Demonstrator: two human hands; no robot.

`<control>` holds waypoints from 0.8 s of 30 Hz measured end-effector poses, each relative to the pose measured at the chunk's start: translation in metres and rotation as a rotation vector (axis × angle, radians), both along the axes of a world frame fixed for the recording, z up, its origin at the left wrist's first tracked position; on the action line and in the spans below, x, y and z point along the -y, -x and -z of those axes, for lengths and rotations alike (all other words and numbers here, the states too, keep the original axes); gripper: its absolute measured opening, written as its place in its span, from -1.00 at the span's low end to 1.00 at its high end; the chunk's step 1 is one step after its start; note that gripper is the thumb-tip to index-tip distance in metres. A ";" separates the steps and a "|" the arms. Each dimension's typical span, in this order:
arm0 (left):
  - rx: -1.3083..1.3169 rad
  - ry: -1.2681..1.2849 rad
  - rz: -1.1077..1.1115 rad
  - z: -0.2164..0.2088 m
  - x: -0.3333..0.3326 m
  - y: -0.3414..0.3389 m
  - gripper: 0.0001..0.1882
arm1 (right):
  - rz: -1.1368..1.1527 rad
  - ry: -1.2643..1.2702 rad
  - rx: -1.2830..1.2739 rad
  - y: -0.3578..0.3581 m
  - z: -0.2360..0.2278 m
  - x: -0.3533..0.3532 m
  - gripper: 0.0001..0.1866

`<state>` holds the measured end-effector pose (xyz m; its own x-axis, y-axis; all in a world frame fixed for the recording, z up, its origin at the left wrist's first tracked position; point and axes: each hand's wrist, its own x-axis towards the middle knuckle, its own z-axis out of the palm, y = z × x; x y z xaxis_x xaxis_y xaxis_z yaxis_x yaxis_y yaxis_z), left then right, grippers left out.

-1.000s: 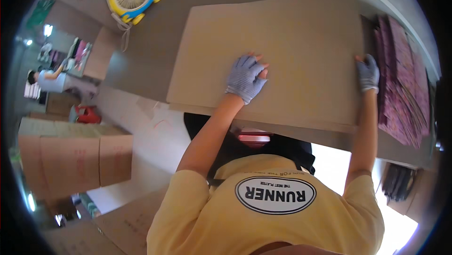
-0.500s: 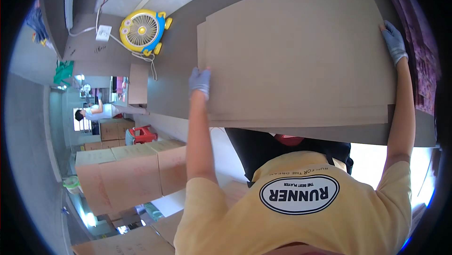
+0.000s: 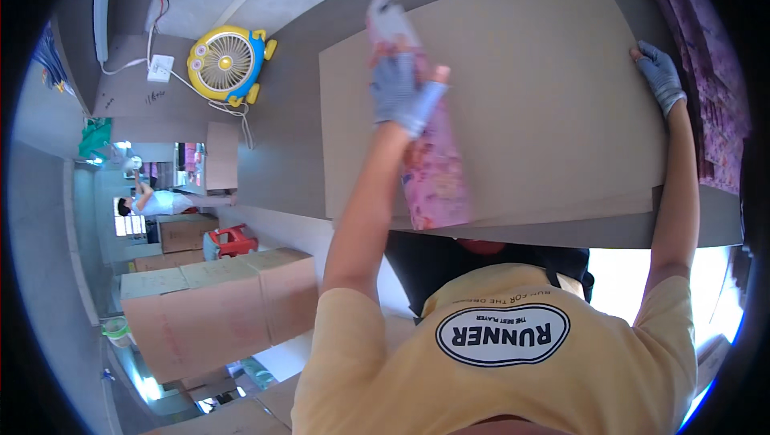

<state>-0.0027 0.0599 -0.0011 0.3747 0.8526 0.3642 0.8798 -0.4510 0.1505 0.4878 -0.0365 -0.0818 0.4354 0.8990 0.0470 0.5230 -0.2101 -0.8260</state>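
Observation:
A large brown cardboard sheet (image 3: 545, 114) lies on the grey-brown table in front of me, over at least one more sheet. Across its left part runs a strip with a pink floral print (image 3: 437, 170), which looks like the sheet's left edge turned up to show its underside. My left hand (image 3: 405, 94), in a grey-and-white glove, is closed on this strip, thumb toward the right; motion blurs it a little. At the far right edge of the cardboard, my gloved right hand (image 3: 662, 78) grips the border with bent fingers.
Pink floral sheets (image 3: 718, 98) are stacked along the right. A yellow and blue fan (image 3: 227, 64) with a cable stands on the table's left. Big cartons (image 3: 208, 315) and a red stool (image 3: 233, 241) are at lower left. Another person (image 3: 160, 201) works farther off.
My left hand has moved right and up from the sheet's left edge, and the pink floral strip has come into sight under it. My right hand stays at the right edge.

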 end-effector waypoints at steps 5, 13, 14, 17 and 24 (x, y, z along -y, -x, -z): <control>-0.331 0.276 -0.159 0.023 0.010 -0.050 -0.34 | -0.003 -0.001 0.008 0.002 -0.008 0.005 -0.39; -0.231 0.113 -0.179 0.018 -0.025 -0.019 -0.37 | 0.030 0.006 -0.076 -0.003 0.001 0.001 -0.38; -0.270 0.059 -0.317 0.024 -0.016 -0.027 -0.33 | 0.035 0.000 -0.061 -0.007 0.001 0.002 -0.39; -0.216 0.270 -0.334 0.028 -0.013 -0.035 -0.27 | 0.040 0.006 -0.055 -0.010 0.006 0.002 -0.41; -0.113 0.081 -0.359 0.040 -0.011 -0.054 -0.33 | 0.141 -0.041 0.180 -0.001 -0.004 0.005 -0.46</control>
<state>0.0517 0.0706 -0.0414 0.0812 0.9612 0.2637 0.9926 -0.1019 0.0658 0.4889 -0.0412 -0.0781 0.5380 0.8256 0.1703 0.6304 -0.2600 -0.7314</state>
